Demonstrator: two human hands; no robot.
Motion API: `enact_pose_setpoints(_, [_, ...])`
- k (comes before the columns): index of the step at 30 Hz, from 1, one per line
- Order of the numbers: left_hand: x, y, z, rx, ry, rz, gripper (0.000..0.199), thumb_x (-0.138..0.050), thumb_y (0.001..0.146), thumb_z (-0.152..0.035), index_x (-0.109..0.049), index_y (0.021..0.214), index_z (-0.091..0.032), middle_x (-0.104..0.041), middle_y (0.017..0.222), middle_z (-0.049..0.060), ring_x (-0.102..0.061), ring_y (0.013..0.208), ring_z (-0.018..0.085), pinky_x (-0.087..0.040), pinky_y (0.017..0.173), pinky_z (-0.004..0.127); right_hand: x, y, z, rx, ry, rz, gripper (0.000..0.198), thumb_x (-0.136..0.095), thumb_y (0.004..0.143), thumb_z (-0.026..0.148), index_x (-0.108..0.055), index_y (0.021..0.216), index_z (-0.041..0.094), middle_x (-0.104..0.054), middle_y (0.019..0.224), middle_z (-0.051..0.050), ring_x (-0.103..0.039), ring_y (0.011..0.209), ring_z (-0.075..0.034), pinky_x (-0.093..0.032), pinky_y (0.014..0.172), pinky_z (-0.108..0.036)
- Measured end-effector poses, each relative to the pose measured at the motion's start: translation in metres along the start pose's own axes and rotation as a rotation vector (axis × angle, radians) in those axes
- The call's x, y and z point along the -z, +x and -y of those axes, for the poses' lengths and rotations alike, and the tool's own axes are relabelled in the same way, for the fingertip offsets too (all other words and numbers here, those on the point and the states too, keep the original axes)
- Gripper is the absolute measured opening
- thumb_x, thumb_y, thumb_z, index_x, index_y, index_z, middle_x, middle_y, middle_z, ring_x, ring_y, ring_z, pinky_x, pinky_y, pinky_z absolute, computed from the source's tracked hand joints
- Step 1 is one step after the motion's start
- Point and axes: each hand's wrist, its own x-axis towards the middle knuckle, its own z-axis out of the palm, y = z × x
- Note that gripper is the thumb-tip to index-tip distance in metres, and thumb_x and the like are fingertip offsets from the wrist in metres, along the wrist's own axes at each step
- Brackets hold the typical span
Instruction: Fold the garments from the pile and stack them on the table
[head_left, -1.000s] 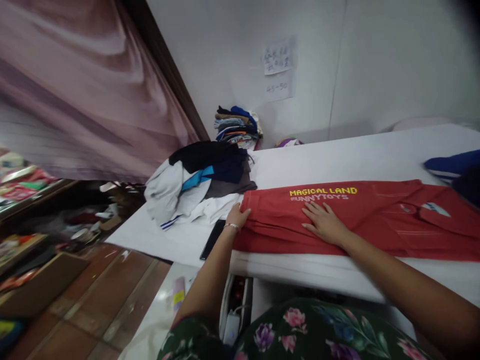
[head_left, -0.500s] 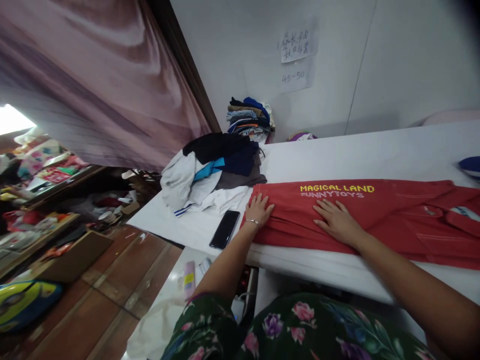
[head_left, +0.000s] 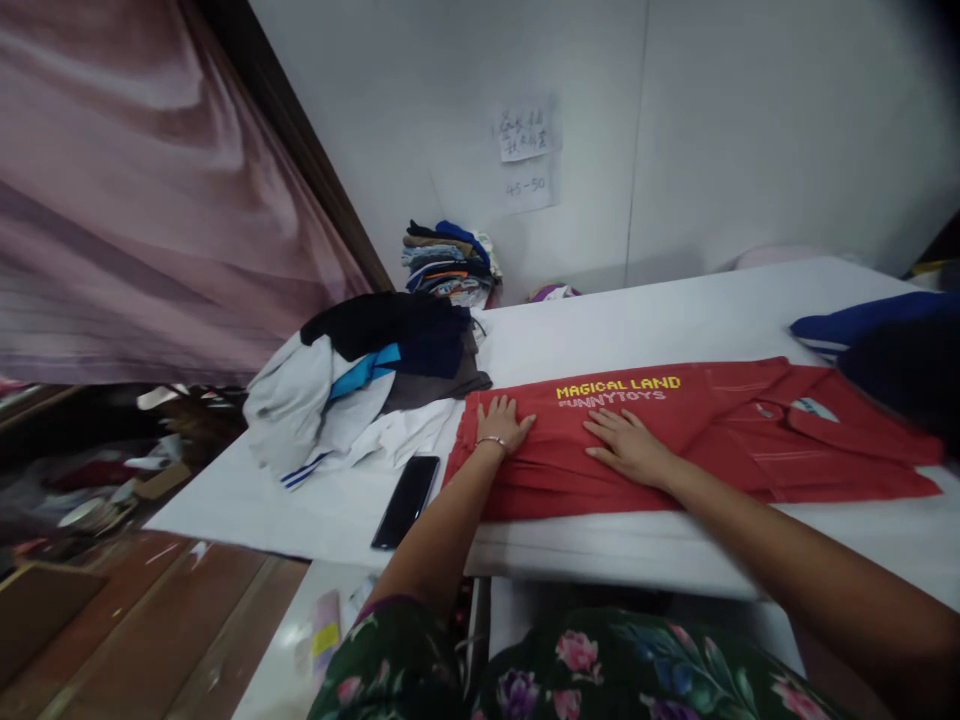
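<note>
A red garment (head_left: 697,450) with the yellow print "MAGICAL LAND" and paler lettering below lies stretched lengthwise along the white table. It has light stitching and a small white label toward its right part. My left hand (head_left: 504,424), with a bracelet at the wrist, rests on its left end with fingers spread. Just under the print, my right hand (head_left: 630,447) lies flat on the cloth, fingers apart. Soft creases run between and below the hands. A dark phone (head_left: 406,502) is on the table to the left of my left forearm.
A loose heap of black, white, blue and grey clothes (head_left: 360,370) covers the table's left side. Behind it stands a folded clothes stack (head_left: 448,262). Dark blue garments (head_left: 892,335) lie at the right. A pink curtain (head_left: 150,200) hangs at left; papers (head_left: 526,150) are on the wall.
The view has swung right, bringing more of the dark blue garments into sight. My left hand has slid slightly inward on the red garment; my right hand stays flat below the print.
</note>
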Motion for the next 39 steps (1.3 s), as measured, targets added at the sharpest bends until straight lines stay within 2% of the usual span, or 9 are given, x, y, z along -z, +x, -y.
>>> enact_pose_setpoints(3, [-0.002, 0.0, 0.003, -0.004, 0.013, -0.025, 0.072, -0.025, 0.09, -0.063, -0.04, 0.143, -0.018, -0.032, 0.154, 0.011, -0.022, 0.143, 0.028, -0.011, 0.116, 0.054, 0.011, 0.018, -0.029, -0.065, -0.02, 0.032, 0.067, -0.029, 0.091, 0.065, -0.045, 0.142, 0.025, -0.035, 0.152, -0.01, -0.026, 0.141, -0.031, -0.018, 0.112, -0.057])
enact_pose_setpoints(6, [-0.001, 0.001, 0.003, -0.005, 0.033, -0.042, 0.07, -0.025, 0.09, -0.062, -0.042, 0.142, -0.019, -0.034, 0.153, 0.011, -0.023, 0.143, 0.028, -0.011, 0.116, 0.054, 0.028, 0.024, -0.083, -0.233, -0.058, 0.081, 0.066, -0.029, 0.09, 0.066, -0.045, 0.142, 0.029, -0.033, 0.153, -0.009, -0.025, 0.141, -0.032, -0.018, 0.11, -0.061])
enact_pose_setpoints(10, [-0.001, 0.002, 0.003, -0.009, 0.043, -0.035, 0.069, -0.026, 0.091, -0.061, -0.041, 0.143, -0.018, -0.033, 0.154, 0.011, -0.023, 0.143, 0.028, -0.012, 0.115, 0.054, 0.043, -0.002, -0.155, -0.483, -0.106, 0.045, 0.063, -0.026, 0.091, 0.062, -0.043, 0.143, 0.029, -0.034, 0.153, -0.009, -0.027, 0.14, -0.034, -0.018, 0.108, -0.065])
enact_pose_setpoints(13, [-0.002, 0.002, 0.004, -0.014, 0.048, -0.048, 0.068, -0.027, 0.091, -0.06, -0.041, 0.143, -0.018, -0.033, 0.153, 0.011, -0.023, 0.143, 0.028, -0.012, 0.115, 0.054, 0.043, -0.023, -0.184, -0.639, -0.1, 0.014, 0.065, -0.026, 0.092, 0.06, -0.039, 0.146, 0.025, -0.032, 0.153, -0.012, -0.026, 0.14, -0.033, -0.02, 0.11, -0.06])
enact_pose_setpoints(22, [0.007, 0.009, -0.005, 0.048, 0.033, 0.011, 0.071, -0.033, 0.088, -0.061, -0.041, 0.143, -0.016, -0.031, 0.154, 0.012, -0.022, 0.143, 0.031, -0.013, 0.115, 0.057, 0.03, -0.028, -0.195, -0.677, -0.118, -0.009, 0.065, -0.026, 0.093, 0.056, -0.035, 0.147, 0.022, -0.03, 0.154, -0.012, -0.024, 0.142, -0.029, -0.02, 0.113, -0.052])
enact_pose_setpoints(26, [0.007, 0.02, -0.024, -0.071, -0.008, -0.065, 0.07, -0.029, 0.09, -0.061, -0.036, 0.145, -0.018, -0.024, 0.157, 0.01, -0.017, 0.145, 0.029, -0.013, 0.116, 0.054, 0.029, -0.029, -0.196, -0.678, -0.121, -0.022, 0.065, -0.026, 0.093, 0.055, -0.035, 0.147, 0.021, -0.03, 0.154, -0.013, -0.024, 0.141, -0.03, -0.021, 0.112, -0.053])
enact_pose_setpoints(31, [-0.005, 0.031, -0.033, -0.09, -0.027, 0.046, 0.073, -0.025, 0.09, -0.063, -0.033, 0.147, -0.018, -0.021, 0.158, 0.01, -0.017, 0.145, 0.028, -0.015, 0.115, 0.053, 0.037, -0.027, -0.194, -0.653, -0.105, -0.019, 0.063, -0.027, 0.092, 0.055, -0.041, 0.144, 0.023, -0.036, 0.151, -0.013, -0.032, 0.137, -0.031, -0.026, 0.108, -0.054])
enact_pose_setpoints(35, [-0.008, 0.032, -0.031, -0.101, -0.005, 0.033, 0.073, -0.024, 0.091, -0.062, -0.032, 0.147, -0.017, -0.021, 0.158, 0.01, -0.017, 0.145, 0.028, -0.016, 0.115, 0.053, 0.05, -0.021, -0.204, -0.625, -0.139, -0.071, 0.047, -0.028, 0.094, 0.04, -0.057, 0.128, 0.026, -0.055, 0.134, -0.011, -0.043, 0.126, -0.03, -0.03, 0.102, -0.055])
enact_pose_setpoints(39, [-0.006, 0.03, -0.03, -0.093, -0.005, 0.029, 0.072, -0.024, 0.091, -0.061, -0.033, 0.147, -0.017, -0.02, 0.158, 0.01, -0.017, 0.145, 0.028, -0.016, 0.115, 0.053, 0.065, -0.019, -0.231, -0.717, -0.186, -0.092, 0.045, -0.037, 0.087, 0.02, -0.058, 0.127, 0.022, -0.054, 0.134, -0.014, -0.036, 0.131, -0.032, -0.026, 0.102, -0.059])
